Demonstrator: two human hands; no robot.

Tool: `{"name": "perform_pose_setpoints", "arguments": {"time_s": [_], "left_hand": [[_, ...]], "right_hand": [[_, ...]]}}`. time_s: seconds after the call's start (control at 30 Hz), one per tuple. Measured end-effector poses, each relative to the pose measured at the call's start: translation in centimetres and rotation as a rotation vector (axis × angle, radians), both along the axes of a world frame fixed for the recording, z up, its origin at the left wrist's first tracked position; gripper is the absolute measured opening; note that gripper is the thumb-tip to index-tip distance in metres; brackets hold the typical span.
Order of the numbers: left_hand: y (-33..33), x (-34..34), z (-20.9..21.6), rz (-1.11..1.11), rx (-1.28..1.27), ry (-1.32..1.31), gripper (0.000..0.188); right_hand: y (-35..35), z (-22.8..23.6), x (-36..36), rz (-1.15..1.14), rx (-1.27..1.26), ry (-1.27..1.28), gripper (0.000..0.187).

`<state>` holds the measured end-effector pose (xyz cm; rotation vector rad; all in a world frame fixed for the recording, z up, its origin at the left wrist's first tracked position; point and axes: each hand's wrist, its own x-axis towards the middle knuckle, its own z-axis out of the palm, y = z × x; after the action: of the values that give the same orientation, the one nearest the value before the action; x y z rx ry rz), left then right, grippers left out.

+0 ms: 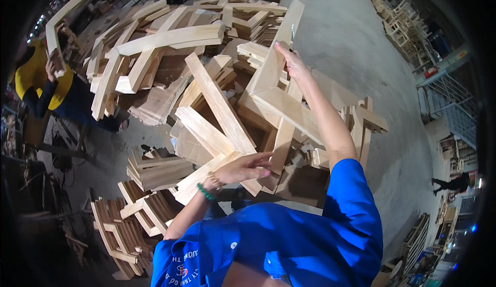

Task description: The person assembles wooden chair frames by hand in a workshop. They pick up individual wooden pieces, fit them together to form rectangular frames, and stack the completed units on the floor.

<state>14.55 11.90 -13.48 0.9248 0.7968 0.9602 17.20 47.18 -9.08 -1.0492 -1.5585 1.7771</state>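
My right hand [293, 64] reaches forward and closes on the edge of an L-shaped wooden frame piece [268, 72], pale and smooth, with a mitred corner. Just past its fingertips shows a small shiny strip [293, 31]; what it is I cannot make out. My left hand [243, 169], a green bead bracelet [205, 192] at its wrist, is open with fingers stretched out. It lies over the corner of another angled wooden piece [227, 119]; whether it touches the wood I cannot tell. More wooden pieces lie beneath both.
Heaped angled frame pieces [165, 39] spread ahead and left, with cardboard [165, 93] among them. Stacked pieces [116, 235] stand at lower left. On the far left, a co-worker in yellow and dark clothing [39, 72] holds a long angled piece [72, 2]. Concrete floor [341, 28] extends right.
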Motion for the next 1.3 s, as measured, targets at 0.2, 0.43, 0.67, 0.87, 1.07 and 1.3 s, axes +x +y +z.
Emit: {"name": "perform_pose_setpoints", "arguments": {"time_s": [0.2, 0.43, 0.67, 0.87, 1.07, 1.3], "left_hand": [[-11.5, -4.7, 1.8, 0.404, -0.227, -0.078, 0.062], [-21.3, -5.4, 3.1, 1.016, -0.395, -0.096, 0.063], [-24.8, -7.3, 0.3, 1.218, -0.396, -0.091, 0.024], [-25.2, -10.4, -1.4, 1.190, -0.250, -0.146, 0.028], [-25.5, -12.6, 1.1, 1.268, -0.338, -0.031, 0.029], [-28.0, -17.0, 0.3, 1.466, -0.219, 0.048, 0.018]], "right_hand": [[2.4, -7.1, -3.5, -0.053, 0.010, -0.056, 0.067], [-0.9, -13.4, -6.3, -0.039, 0.104, -0.266, 0.057], [-0.1, -5.8, -8.2, 0.002, 0.916, -0.945, 0.061], [-13.0, -3.2, -20.4, 0.467, 0.187, -0.024, 0.048], [-25.0, -0.8, -34.6, 0.348, -0.257, 0.101, 0.059], [-25.6, -0.8, -37.9, 0.277, -0.511, 0.330, 0.034]]}}
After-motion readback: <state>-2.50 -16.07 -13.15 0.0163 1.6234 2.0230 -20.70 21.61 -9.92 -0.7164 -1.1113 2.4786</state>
